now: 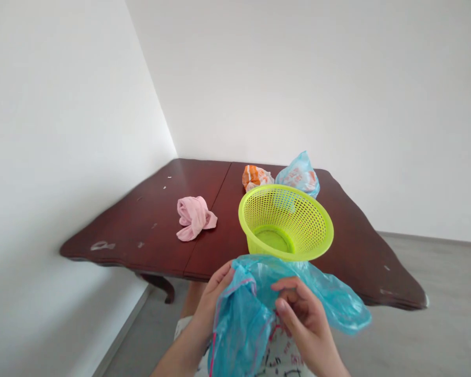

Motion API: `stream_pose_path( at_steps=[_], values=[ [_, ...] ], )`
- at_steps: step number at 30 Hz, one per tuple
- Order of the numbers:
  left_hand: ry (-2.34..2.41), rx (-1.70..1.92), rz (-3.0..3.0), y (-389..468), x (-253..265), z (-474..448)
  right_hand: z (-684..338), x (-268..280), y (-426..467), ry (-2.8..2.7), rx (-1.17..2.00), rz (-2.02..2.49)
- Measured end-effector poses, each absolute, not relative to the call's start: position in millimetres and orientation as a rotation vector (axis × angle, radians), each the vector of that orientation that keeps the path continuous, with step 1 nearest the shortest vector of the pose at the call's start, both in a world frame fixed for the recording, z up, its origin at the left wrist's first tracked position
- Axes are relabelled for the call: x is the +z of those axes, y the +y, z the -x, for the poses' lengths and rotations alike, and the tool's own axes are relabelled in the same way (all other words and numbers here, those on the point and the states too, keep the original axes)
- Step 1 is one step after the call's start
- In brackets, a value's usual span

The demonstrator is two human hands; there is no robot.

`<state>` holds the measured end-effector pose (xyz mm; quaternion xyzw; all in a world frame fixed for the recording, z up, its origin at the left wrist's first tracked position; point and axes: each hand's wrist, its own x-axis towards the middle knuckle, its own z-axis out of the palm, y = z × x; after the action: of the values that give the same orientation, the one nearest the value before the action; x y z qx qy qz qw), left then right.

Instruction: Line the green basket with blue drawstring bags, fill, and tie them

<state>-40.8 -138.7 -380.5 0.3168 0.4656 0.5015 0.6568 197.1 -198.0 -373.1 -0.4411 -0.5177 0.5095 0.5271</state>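
A translucent blue plastic bag (pixel 245 319) with a pink edge is bunched in front of me, over my lap. My left hand (pixel 215 290) is closed on its upper left part. My right hand (pixel 300 309) is at the bag's middle, fingers curled, with a gap between thumb and forefinger; I see nothing held between them. One loose end of the bag spreads right, past the right hand. Just beyond the bag, a lime-green plastic basket (pixel 325 233) with mesh sides stands on the table, nothing visible inside.
On the dark red wooden table (pixel 157 183) a crumpled pink cloth (pixel 196 217) lies left of the basket. Behind the basket are an orange-and-white plastic bag (pixel 255 177) and a light blue plastic bag (pixel 298 175). White walls border the table at left and back.
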Motion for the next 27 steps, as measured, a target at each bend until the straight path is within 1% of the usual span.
stream_pose_path(
  at_steps=[5,9,11,14,16,20,27],
  values=[
    [0.792,0.971,-0.857,-148,-372,20,-191,-364,-201,-1.3,1.167,1.03],
    [0.486,0.868,-1.055,-164,-355,21,-182,-363,-206,-1.279,0.968,1.117],
    [0.514,0.83,-1.287,-170,-345,26,-182,-367,-208,-1.329,0.899,1.129],
    [0.74,0.857,-1.608,-172,-338,33,-187,-370,-211,-1.375,0.858,1.161],
    [0.885,0.889,-1.697,-170,-337,38,-190,-367,-214,-1.387,0.824,1.226],
    [0.994,0.913,-1.614,-171,-335,51,-197,-354,-222,-1.371,0.725,1.337],
    [0.847,0.857,-1.416,-176,-323,73,-235,-336,-234,-1.29,0.671,1.375]
  ],
)
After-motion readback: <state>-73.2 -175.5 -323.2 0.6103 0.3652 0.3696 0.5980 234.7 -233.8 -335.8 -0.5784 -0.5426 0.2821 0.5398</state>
